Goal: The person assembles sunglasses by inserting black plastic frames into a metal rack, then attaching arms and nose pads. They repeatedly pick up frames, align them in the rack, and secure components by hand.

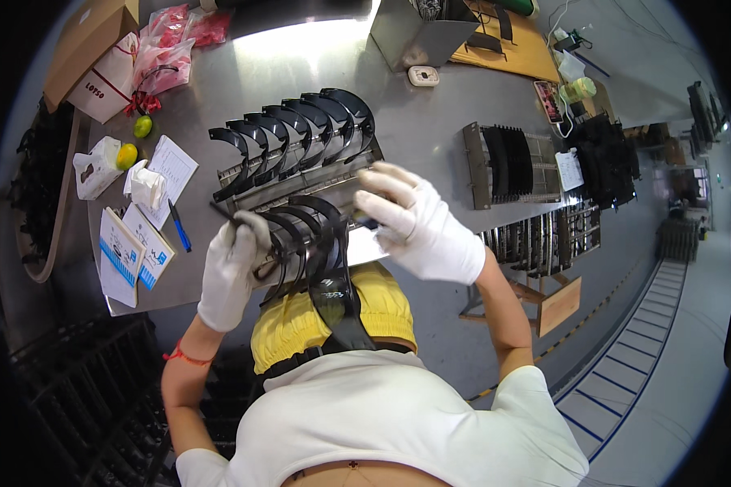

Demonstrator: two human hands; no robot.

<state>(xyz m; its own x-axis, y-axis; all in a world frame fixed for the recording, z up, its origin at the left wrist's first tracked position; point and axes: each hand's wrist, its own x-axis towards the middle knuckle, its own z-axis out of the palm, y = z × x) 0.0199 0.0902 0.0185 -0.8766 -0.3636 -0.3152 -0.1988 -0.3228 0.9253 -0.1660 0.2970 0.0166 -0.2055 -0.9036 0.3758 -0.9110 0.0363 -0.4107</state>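
Both my hands wear white gloves. My left hand (229, 269) is closed on the left ends of several curved black plastic parts (309, 243) held as a stack near my chest. My right hand (418, 223) lies over the right side of the same stack, fingers spread against it. Just beyond my hands a grey metal rack (300, 183) on the steel table (430, 122) holds a row of the same curved black parts (296, 130), standing upright in slots. A long black part (339, 304) hangs down over my yellow garment.
At the table's left lie booklets (130, 252), a blue pen (179, 227), paper slips, a white bag (95, 166), two yellow-green fruits (134, 142), pink bags and a cardboard box (85, 40). A second rack (512, 166) with black parts stands right. Black crates sit lower left.
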